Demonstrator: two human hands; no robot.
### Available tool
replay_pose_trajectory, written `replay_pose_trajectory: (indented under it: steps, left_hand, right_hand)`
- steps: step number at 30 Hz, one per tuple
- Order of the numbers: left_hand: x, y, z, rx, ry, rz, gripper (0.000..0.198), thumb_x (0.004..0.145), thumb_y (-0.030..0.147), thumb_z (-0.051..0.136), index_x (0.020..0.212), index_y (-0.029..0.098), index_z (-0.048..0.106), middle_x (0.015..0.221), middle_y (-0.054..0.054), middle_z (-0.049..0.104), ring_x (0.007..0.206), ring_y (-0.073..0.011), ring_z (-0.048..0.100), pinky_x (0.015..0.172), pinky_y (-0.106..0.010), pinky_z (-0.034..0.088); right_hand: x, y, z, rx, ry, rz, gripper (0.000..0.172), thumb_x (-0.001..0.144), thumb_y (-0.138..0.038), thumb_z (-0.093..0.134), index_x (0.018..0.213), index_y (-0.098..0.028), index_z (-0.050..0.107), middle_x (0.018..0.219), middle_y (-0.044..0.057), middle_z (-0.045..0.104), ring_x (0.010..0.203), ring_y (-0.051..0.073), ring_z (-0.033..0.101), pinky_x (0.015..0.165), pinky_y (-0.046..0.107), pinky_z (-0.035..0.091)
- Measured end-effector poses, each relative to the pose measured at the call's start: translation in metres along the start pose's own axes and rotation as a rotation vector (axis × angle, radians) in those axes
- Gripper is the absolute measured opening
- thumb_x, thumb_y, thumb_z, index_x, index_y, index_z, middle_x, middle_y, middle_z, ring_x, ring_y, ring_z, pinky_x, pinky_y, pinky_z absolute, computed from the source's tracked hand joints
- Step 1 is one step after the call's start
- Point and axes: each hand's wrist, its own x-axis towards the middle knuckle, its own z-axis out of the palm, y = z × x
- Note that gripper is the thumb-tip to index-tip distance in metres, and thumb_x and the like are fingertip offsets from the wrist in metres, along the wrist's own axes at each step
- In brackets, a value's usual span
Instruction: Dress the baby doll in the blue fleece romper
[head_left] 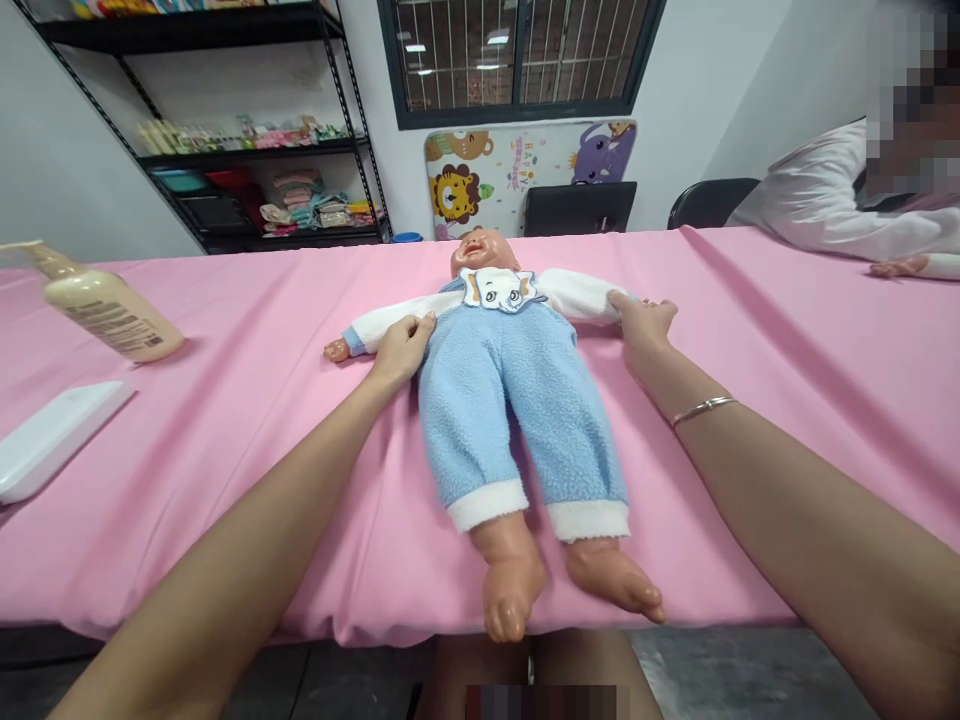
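Note:
A baby doll (491, 380) lies on its back on a pink-covered table, head away from me and bare feet towards the front edge. It wears light-blue fleece trousers (472, 410) with white cuffs and a white top with an animal face on the chest. My left hand (403, 350) is closed at the doll's side, pinching the white sleeve (390, 318) near the trouser waist. My right hand (646, 320) is wrapped round the end of the other sleeve (581, 296), by the doll's small hand. Both doll arms are spread outward.
A pump bottle (112, 310) and a white flat case (60, 435) stand at the left on the pink cloth (255, 400). Another person's white sleeve (817, 200) rests at the far right, by a second small doll hand (900, 267). Black shelves (247, 155) stand behind.

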Motion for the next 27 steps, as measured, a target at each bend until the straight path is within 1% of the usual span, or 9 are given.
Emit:
replay_pose_trajectory:
  steps: [3,8,11,13,15,16,19,23,27]
  left_hand:
    - [0.003,-0.004,0.002,-0.159,-0.06,0.021,0.034,0.089,0.04,0.052,0.063,0.019,0.045,0.062,0.004,0.042,0.061,-0.0127,0.039,0.06,-0.027,0.03]
    - [0.004,-0.005,0.001,-0.25,-0.101,0.048,0.024,0.079,0.032,0.056,0.062,0.019,0.044,0.062,0.004,0.041,0.061,-0.0119,0.037,0.058,-0.027,0.028]
    - [0.003,-0.005,-0.001,-0.231,-0.162,0.077,0.024,0.075,0.029,0.049,0.056,0.02,0.039,0.059,0.003,0.037,0.058,-0.012,0.034,0.058,-0.028,0.026]
    - [0.003,-0.005,-0.003,-0.264,-0.222,0.085,0.023,0.072,0.03,0.048,0.054,0.02,0.038,0.058,0.003,0.036,0.057,-0.0124,0.033,0.057,-0.029,0.026]
    - [0.003,-0.005,-0.007,-0.34,-0.278,0.088,0.02,0.068,0.029,0.049,0.052,0.02,0.038,0.059,0.002,0.036,0.058,-0.0133,0.032,0.057,-0.029,0.027]
    - [0.003,-0.004,-0.009,-0.389,-0.309,0.089,0.02,0.065,0.027,0.05,0.051,0.02,0.038,0.059,0.001,0.035,0.059,-0.0137,0.032,0.057,-0.029,0.028]
    - [0.002,0.0,-0.018,-0.558,-0.401,0.03,0.021,0.055,0.022,0.051,0.046,0.021,0.032,0.06,0.0,0.032,0.06,-0.0145,0.031,0.057,-0.03,0.031]
    - [0.001,0.003,-0.027,-0.646,-0.424,-0.119,0.021,0.053,0.025,0.052,0.043,0.022,0.034,0.063,-0.002,0.038,0.061,-0.0162,0.037,0.064,-0.034,0.042]
    - [0.002,-0.003,-0.028,-0.484,-0.424,-0.054,0.017,0.053,0.023,0.052,0.044,0.021,0.038,0.068,-0.005,0.051,0.068,-0.0185,0.047,0.072,-0.037,0.045]
  right_hand:
    - [-0.001,0.002,-0.003,-0.212,0.054,-0.047,0.075,0.069,-0.019,0.076,0.13,-0.011,0.032,0.135,0.019,0.043,0.127,0.024,0.048,0.112,0.033,0.037]
    - [-0.01,-0.001,-0.002,-0.551,0.095,-0.078,0.069,0.071,-0.025,0.072,0.129,-0.007,0.041,0.137,0.025,0.04,0.127,0.034,0.045,0.109,0.045,0.036]
    - [-0.024,-0.006,0.001,-0.659,0.148,-0.334,0.056,0.069,-0.019,0.067,0.121,-0.011,0.048,0.136,0.022,0.043,0.131,0.036,0.036,0.11,0.052,0.029]
    - [-0.036,-0.01,0.006,-0.599,0.047,-0.593,0.039,0.074,-0.017,0.062,0.112,-0.015,0.051,0.126,0.017,0.051,0.125,0.031,0.042,0.108,0.048,0.032]
    - [-0.049,-0.012,0.013,-0.46,-0.199,-0.695,0.015,0.081,-0.021,0.057,0.096,-0.018,0.054,0.103,0.011,0.06,0.102,0.024,0.055,0.094,0.04,0.043]
    - [-0.055,-0.012,0.017,-0.386,-0.34,-0.679,0.007,0.085,-0.026,0.055,0.086,-0.019,0.054,0.089,0.007,0.06,0.087,0.021,0.056,0.084,0.036,0.046]
    - [-0.064,-0.011,0.026,-0.24,-0.629,-0.54,0.038,0.09,-0.045,0.052,0.063,-0.02,0.048,0.06,0.0,0.045,0.059,0.014,0.044,0.062,0.03,0.042]
    - [-0.059,-0.011,0.024,-0.086,-0.73,-0.257,0.047,0.083,-0.055,0.064,0.055,-0.02,0.049,0.053,-0.001,0.042,0.054,0.013,0.041,0.052,0.028,0.044]
    - [-0.048,-0.019,0.019,0.02,-0.76,-0.116,0.035,0.078,-0.05,0.071,0.068,-0.02,0.057,0.061,0.002,0.051,0.066,0.019,0.055,0.058,0.033,0.052]
